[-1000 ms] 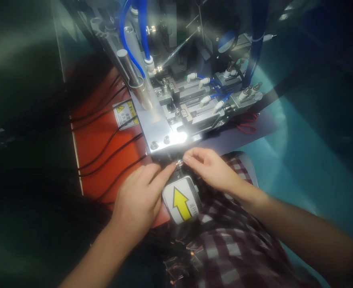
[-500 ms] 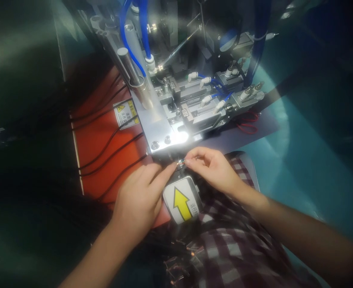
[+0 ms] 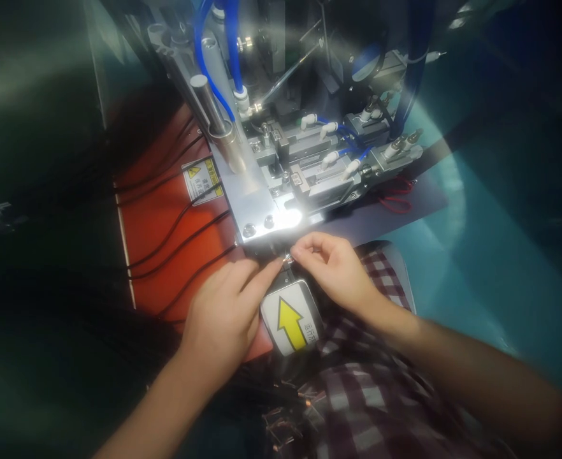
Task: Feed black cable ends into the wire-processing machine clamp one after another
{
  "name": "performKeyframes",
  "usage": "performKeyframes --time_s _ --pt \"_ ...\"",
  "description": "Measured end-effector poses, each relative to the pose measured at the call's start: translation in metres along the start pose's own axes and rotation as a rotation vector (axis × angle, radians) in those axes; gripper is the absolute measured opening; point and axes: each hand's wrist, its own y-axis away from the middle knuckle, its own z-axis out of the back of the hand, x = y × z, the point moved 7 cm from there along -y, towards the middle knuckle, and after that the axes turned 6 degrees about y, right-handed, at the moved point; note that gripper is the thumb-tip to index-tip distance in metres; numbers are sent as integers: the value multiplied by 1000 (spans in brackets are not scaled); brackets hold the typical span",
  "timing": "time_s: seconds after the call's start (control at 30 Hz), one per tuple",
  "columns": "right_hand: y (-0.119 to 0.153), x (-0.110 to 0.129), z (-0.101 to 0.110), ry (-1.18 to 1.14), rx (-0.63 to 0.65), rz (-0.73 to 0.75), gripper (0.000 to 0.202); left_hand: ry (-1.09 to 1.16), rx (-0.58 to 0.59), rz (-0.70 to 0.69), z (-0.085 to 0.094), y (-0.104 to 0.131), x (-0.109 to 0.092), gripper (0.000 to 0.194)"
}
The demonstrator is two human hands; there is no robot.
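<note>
At the front edge of a metal machine, my two hands meet over a tiny shiny part, too small to name. My left hand comes from the lower left, its thumb stretched to that part and its other fingers bent and partly hidden. From the right, my right hand is closed in a pinch, its fingertips at the same spot. What lies between the fingers is hidden. Just below the fingertips is a white plate with a yellow arrow.
An orange base with black cables lies left of the machine, bearing a yellow-and-white warning label. Blue air hoses and air cylinders sit on the machine. Checked cloth covers my lap. Loose copper-coloured pieces lie at the bottom.
My right hand has shifted very slightly left and up at the small part. My left hand keeps nearly the same place. The whole view has moved a little.
</note>
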Motion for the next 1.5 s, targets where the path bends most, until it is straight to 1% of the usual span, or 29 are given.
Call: performKeyframes --time_s 0.1,0.17,0.33,0.53,0.63,0.83,1.0,1.1,1.2,1.3,1.43,1.5 --pt "0 1 1 -47 47 -12 15 1 -5 2 0 0 0 34" --pt "1 1 3 -50 40 -6 15 -3 -7 8 0 0 0 34" --pt "6 2 10 17 -21 51 13 -5 -3 14 1 0 0 34" --pt "10 5 15 100 -114 202 5 5 -3 25 1 1 1 34" --pt "11 9 15 156 -132 276 2 12 3 29 0 1 2 33" --pt "13 22 10 285 -146 374 5 0 0 25 1 0 1 33" --pt "14 32 5 407 -169 431 9 -5 12 29 0 1 2 35" --pt "15 33 3 425 -165 458 11 -2 12 28 -1 1 1 35" --pt "17 32 2 372 -134 458 17 8 15 27 -1 1 1 34" --pt "18 30 1 307 -75 421 22 18 20 27 -1 1 1 33" --pt "18 29 1 229 4 328 30 32 27 28 0 1 1 33" --pt "16 27 1 173 53 253 36 29 25 23 0 1 1 33"
